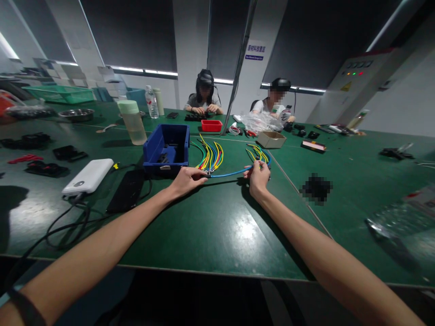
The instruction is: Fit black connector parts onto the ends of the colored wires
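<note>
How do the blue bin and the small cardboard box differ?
The blue bin is plastic, larger and deep-walled; the cardboard box is brown, smaller and shallow. The bin sits left of the left hand, by the fanned wires; the box lies beyond the right hand. Both are open-topped on the green table.

A single head-worn camera looks forward and down across the green table. Both forearms stretch away from it; the far wall stays distant.
</note>
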Available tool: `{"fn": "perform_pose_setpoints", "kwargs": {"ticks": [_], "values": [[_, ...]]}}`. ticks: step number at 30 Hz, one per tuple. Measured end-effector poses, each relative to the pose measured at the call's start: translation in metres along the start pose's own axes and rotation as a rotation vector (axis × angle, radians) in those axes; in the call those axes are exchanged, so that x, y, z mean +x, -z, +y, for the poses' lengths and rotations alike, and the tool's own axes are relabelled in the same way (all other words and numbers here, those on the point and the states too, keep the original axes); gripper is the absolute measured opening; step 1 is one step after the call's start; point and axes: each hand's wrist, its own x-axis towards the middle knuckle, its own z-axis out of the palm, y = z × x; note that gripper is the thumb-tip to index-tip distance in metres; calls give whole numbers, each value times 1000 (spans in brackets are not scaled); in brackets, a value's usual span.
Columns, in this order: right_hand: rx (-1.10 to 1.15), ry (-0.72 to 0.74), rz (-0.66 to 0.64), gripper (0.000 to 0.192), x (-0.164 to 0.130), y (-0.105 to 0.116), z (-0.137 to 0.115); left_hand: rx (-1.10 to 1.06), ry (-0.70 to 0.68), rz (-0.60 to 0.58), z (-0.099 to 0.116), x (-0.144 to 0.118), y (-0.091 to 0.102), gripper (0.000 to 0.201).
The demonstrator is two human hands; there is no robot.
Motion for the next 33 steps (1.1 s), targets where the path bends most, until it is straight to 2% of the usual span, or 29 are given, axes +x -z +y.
{"fn": "perform_pose_setpoints", "kwargs": {"ticks": [33], "values": [[-40,9,-40,22,-2,-1,0,-10,-9,-2,0,0,1,20]]}}
